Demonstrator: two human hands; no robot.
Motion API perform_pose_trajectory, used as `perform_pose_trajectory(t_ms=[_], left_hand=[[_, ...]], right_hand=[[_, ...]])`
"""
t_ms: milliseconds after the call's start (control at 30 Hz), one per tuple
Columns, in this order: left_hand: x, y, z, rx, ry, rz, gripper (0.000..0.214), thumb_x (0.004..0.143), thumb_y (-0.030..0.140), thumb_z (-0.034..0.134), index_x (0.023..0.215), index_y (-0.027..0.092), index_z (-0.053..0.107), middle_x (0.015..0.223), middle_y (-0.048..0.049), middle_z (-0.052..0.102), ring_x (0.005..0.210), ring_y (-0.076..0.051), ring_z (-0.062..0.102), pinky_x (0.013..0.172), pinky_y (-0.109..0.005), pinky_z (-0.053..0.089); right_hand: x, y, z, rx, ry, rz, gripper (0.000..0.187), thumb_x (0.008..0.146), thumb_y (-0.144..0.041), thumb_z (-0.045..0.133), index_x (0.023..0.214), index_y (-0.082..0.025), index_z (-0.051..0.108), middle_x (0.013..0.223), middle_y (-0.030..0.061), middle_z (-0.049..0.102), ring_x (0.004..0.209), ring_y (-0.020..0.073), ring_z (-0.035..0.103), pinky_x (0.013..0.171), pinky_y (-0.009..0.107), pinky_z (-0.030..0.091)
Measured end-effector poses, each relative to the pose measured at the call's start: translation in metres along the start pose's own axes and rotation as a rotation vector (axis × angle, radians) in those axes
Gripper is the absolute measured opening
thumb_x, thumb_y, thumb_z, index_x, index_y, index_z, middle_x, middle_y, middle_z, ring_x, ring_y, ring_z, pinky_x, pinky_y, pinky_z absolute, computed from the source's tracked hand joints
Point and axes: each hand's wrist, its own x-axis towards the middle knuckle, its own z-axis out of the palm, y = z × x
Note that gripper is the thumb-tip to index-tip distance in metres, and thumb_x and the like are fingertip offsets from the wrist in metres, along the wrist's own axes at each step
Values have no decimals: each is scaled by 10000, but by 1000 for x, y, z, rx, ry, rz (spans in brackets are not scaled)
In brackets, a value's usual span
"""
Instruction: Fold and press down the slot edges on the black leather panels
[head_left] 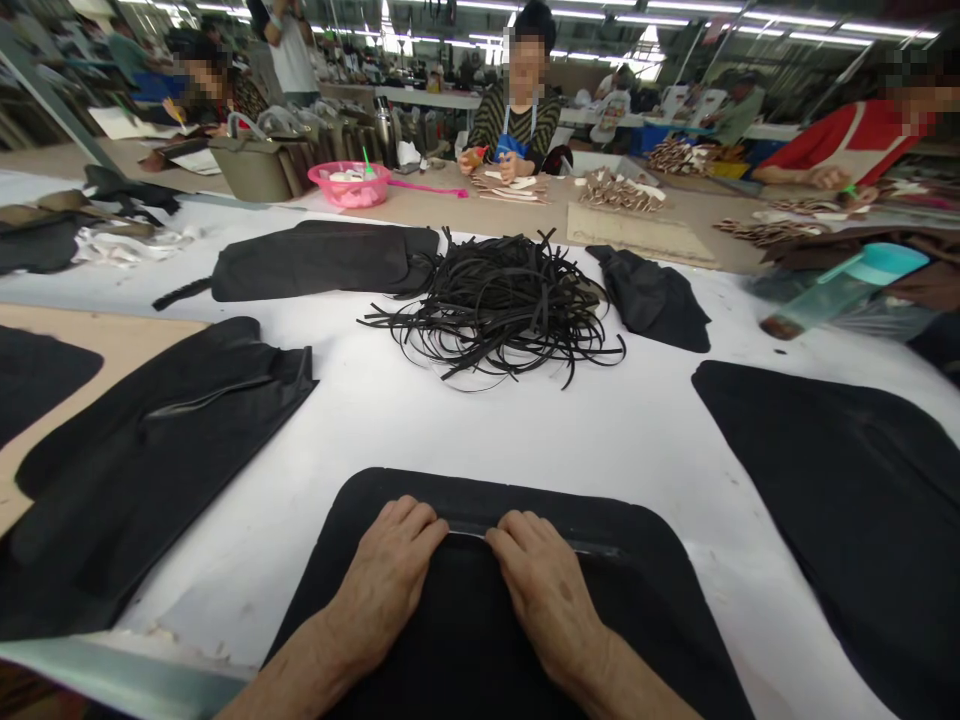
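A black rounded fabric panel [645, 560] lies on the white table [390, 420] right in front of me. My left hand [390, 575] and my right hand [544, 580] rest side by side on it, knuckles up. The fingers of both curl down over a shiny narrow strip [469, 527] that runs across the panel near its far edge. The fingertips are tucked under and hidden. A loose heap of thin black straps [502, 300] sits in the middle of the table, well beyond both hands.
Stacks of black panels lie at the left [150, 440] and right [840, 480]. More black pieces [322, 258] lie behind the straps. A teal-capped bottle [840, 290] lies at the right. Across the table, people work by a pink bowl [349, 185] and olive bags [251, 165].
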Motion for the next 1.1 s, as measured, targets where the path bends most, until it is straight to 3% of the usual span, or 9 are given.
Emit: perform_pose_trajectory(t_ms=[133, 400, 733, 933, 1100], left_hand=[[6, 6, 3, -2, -30, 51, 246, 865, 70, 377, 983, 189, 557, 901, -33, 547, 836, -199, 453, 784, -373, 418], [8, 6, 13, 19, 5, 126, 166, 847, 72, 445, 839, 185, 566, 867, -21, 536, 807, -186, 444, 754, -338, 425], [4, 11, 12, 50, -108, 219, 257, 798, 57, 516, 1036, 153, 527, 1004, -45, 537, 905, -205, 461, 850, -359, 431], [2, 15, 20, 243, -63, 375, 276, 833, 59, 446, 1099, 94, 512, 983, -71, 561, 884, -201, 497, 848, -341, 436], [-4, 15, 23, 459, 8, 513, 350, 839, 58, 378, 1169, 31, 492, 1113, -132, 556, 1003, -238, 503, 926, -361, 394]], right_hand=[[-2, 1, 2, 5, 36, -21, 177, 855, -42, 500, 901, -188, 590, 833, 29, 524, 764, 199, 444, 690, 325, 345], [-5, 3, 4, -54, 48, -103, 146, 845, -68, 521, 899, -191, 580, 829, 24, 521, 762, 201, 453, 677, 331, 360], [-16, 12, 7, -83, 18, -230, 180, 886, -84, 449, 1020, -132, 559, 902, 66, 533, 791, 211, 456, 696, 344, 397], [-17, 14, 6, -149, 64, -339, 240, 901, -71, 382, 1055, -88, 566, 870, 81, 546, 763, 214, 463, 677, 347, 411], [-26, 27, -3, -214, 31, -379, 273, 894, -50, 356, 1062, -71, 571, 894, 96, 565, 775, 220, 480, 692, 353, 424]])
